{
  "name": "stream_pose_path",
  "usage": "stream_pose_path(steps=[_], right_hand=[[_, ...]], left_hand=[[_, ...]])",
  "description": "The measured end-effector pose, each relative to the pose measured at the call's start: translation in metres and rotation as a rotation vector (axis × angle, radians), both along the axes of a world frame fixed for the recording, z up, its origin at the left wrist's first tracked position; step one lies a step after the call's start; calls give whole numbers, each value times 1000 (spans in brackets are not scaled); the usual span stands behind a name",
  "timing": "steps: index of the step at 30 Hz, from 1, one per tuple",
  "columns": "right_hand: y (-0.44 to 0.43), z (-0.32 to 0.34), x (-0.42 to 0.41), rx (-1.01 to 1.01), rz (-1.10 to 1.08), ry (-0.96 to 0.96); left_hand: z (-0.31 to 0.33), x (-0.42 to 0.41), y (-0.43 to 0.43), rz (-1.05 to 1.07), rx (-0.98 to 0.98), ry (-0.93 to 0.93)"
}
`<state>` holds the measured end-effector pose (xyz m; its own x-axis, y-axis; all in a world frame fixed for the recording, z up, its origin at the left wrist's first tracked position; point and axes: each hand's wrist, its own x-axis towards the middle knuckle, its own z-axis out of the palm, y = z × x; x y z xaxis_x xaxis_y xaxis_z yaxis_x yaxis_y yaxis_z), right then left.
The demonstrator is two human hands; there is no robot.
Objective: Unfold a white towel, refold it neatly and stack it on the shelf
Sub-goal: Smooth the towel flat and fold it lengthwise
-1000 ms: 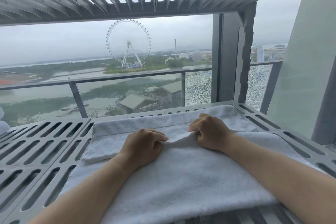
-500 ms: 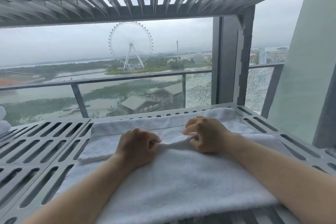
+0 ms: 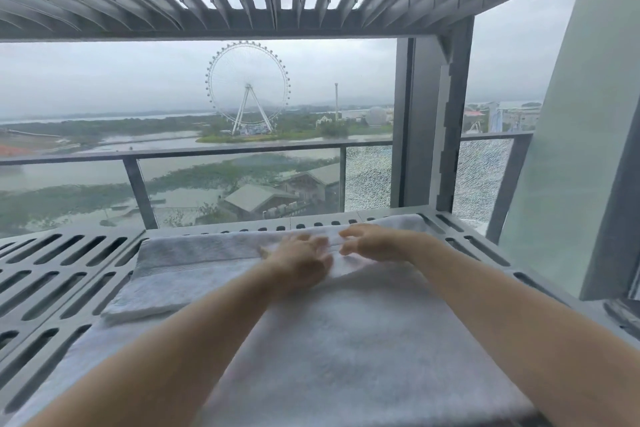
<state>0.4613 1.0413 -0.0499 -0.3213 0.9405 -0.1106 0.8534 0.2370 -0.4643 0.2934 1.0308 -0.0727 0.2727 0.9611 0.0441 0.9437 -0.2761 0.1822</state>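
- Compared with half a second ago, the left hand (image 3: 298, 262) and right hand (image 3: 372, 241) sit farther back, close together on a raised fold of the white towel (image 3: 346, 340).
- The towel lies on the slotted grey shelf (image 3: 52, 274); a railing (image 3: 207, 152) and a Ferris wheel (image 3: 248, 87) stand beyond.
- Motion blur smears the fingers, so whether either hand grips cannot be told.

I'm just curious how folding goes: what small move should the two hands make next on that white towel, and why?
Probably press the raised fold flat. The left hand and right hand sit close together on the white terry towel spread on the grey slotted shelf, with a ridge of cloth bunched between them; blur hides their grip.
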Motion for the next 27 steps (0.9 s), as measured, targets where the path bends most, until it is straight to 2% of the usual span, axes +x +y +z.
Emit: stream_pose_path(steps=[3,4,7,8,13,16,19,23,27], right_hand=[[7,1,0,-80,7,142],[12,-1,1,-41,1,107],[30,-16,5,168,-38,-202],[35,-20,6,193,-50,-232],[49,-28,6,315,-79,-140],[50,-29,4,371,-68,-102],[54,-30,10,299,-37,-190],[62,-32,16,149,-104,-308],[61,-26,29,131,-214,-367]], left_hand=[[-11,2,9,28,3,83],[-11,0,12,22,7,93],[-9,-3,22,19,4,106],[-9,-3,25,22,7,106],[-6,1,36,63,40,131],[-4,10,38,-25,80,114],[-3,16,36,-167,12,32],[-5,11,35,-171,-8,85],[-8,7,30,-152,-15,104]])
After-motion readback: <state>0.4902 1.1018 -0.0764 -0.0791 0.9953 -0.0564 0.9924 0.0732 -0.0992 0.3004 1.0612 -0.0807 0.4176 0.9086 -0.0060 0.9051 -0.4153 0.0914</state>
